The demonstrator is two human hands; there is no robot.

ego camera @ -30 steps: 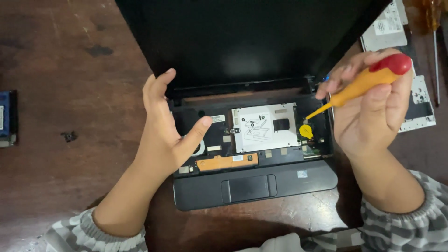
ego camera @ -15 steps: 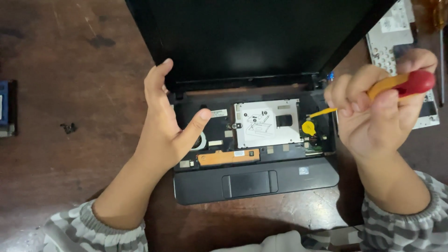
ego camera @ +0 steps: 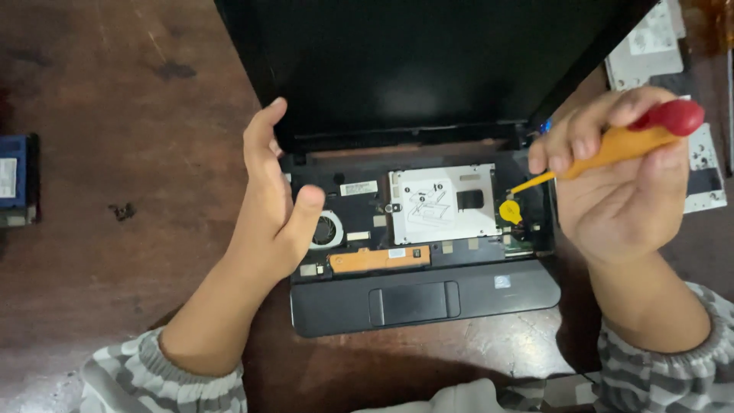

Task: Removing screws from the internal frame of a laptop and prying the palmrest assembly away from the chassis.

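Note:
An opened-up black laptop point(ego camera: 417, 298) lies on the wooden table with its keyboard removed, showing a silver drive point(ego camera: 443, 203), a small fan point(ego camera: 329, 229), an orange flat cable point(ego camera: 378, 260) and a yellow coin cell point(ego camera: 510, 210). My left hand point(ego camera: 267, 206) rests on the laptop's left edge beside the fan, fingers apart, thumb over the base. My right hand point(ego camera: 619, 176) grips a screwdriver point(ego camera: 619, 141) with an orange handle and red cap. Its thin tip points down-left, just above the yellow cell. The dark screen point(ego camera: 413, 61) is tilted back.
A blue and black device point(ego camera: 15, 180) lies at the table's left edge. A small dark screw or scrap point(ego camera: 122, 210) sits on the wood near it. Grey-white panels point(ego camera: 650, 46) lie at the upper right behind my right hand.
My right hand has tilted the screwdriver flatter and drawn its tip slightly up and away from the yellow cell. My left hand stays on the laptop's left side.

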